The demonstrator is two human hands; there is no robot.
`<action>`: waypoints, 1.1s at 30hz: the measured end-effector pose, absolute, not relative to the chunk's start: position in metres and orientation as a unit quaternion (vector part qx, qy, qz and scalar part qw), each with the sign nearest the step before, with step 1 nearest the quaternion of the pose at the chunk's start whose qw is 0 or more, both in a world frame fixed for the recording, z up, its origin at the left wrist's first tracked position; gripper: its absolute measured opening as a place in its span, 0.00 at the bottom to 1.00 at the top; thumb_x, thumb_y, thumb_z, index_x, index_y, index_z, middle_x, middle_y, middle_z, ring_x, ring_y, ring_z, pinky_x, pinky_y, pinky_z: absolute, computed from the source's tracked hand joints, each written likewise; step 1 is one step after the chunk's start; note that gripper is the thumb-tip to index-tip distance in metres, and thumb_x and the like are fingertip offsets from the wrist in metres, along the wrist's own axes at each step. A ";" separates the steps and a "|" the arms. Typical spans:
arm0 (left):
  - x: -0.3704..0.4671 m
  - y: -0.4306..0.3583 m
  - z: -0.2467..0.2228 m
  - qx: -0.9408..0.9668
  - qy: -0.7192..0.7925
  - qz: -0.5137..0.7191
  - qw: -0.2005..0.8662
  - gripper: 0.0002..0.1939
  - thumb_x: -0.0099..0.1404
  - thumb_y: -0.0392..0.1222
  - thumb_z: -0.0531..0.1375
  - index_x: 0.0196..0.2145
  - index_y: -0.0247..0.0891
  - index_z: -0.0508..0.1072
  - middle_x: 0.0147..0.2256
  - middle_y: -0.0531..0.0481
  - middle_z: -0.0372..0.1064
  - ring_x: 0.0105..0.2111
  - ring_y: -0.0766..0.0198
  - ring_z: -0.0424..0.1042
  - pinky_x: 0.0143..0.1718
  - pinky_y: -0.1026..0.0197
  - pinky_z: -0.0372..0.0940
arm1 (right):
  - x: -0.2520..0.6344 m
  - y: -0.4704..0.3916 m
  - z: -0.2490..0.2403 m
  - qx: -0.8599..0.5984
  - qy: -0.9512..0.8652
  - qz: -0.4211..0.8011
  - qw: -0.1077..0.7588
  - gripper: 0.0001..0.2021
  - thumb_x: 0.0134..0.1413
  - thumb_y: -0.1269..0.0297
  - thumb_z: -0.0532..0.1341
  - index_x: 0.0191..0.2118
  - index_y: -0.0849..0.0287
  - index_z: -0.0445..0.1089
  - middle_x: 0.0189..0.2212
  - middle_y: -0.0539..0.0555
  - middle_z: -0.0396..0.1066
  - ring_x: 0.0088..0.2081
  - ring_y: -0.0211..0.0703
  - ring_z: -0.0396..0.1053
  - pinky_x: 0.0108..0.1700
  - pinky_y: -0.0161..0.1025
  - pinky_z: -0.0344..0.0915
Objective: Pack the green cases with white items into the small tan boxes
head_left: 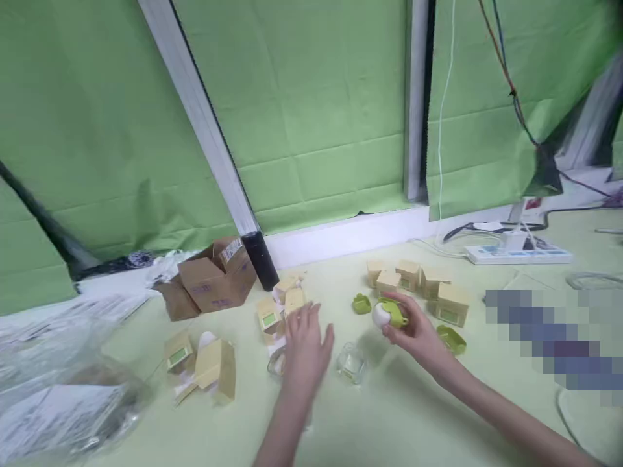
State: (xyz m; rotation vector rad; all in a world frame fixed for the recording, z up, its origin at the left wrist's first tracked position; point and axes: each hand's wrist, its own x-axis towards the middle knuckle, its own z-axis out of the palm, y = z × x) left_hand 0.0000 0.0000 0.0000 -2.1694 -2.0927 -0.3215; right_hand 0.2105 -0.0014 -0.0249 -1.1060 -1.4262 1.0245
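My right hand [406, 327] is closed round a green holder [393, 311] with a white ball-like piece [381, 316] in it, raised over the table. With its fingers spread, my left hand [307, 337] is over the middle of the table, beside small cardboard boxes [269, 318] and partly in front of a clear container [277, 362]. Between the hands stands another clear container [352, 363]. A green piece [361, 303] lies behind it, and a green tray-like piece [451, 339] lies right of my right hand.
Several small boxes [452, 303] stand at the back right. More boxes [214, 368] are at the left, near plastic bags [73, 408]. An open brown carton [219, 279] and a black cylinder [260, 261] stand at the back. A power strip [518, 254] with cables lies back right.
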 end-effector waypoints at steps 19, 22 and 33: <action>-0.041 0.089 -0.001 -0.627 -0.772 -0.083 0.068 0.17 0.63 0.44 0.55 0.48 0.36 0.65 0.47 0.44 0.64 0.43 0.58 0.68 0.42 0.50 0.66 | 0.170 -0.018 -0.029 -0.473 -0.802 0.155 0.329 0.16 0.49 0.58 0.59 0.45 0.51 0.62 0.39 0.50 0.72 0.38 0.46 0.70 0.35 0.38 0.63; -0.035 0.085 0.003 -0.628 -0.763 -0.135 0.065 0.17 0.63 0.44 0.55 0.48 0.35 0.65 0.48 0.44 0.64 0.45 0.56 0.67 0.44 0.48 0.64 | 0.165 -0.019 -0.027 -0.484 -0.821 0.116 0.282 0.13 0.48 0.61 0.58 0.43 0.52 0.63 0.36 0.51 0.72 0.35 0.47 0.70 0.30 0.36 0.59; 0.001 0.012 0.031 -0.640 -0.625 -0.426 -0.135 0.35 0.60 0.48 0.54 0.59 0.41 0.41 0.45 0.41 0.64 0.42 0.57 0.69 0.38 0.57 0.66 | 0.188 -0.014 -0.026 -0.452 -0.847 0.166 0.226 0.15 0.48 0.59 0.60 0.43 0.50 0.64 0.37 0.50 0.71 0.32 0.44 0.71 0.32 0.35 0.60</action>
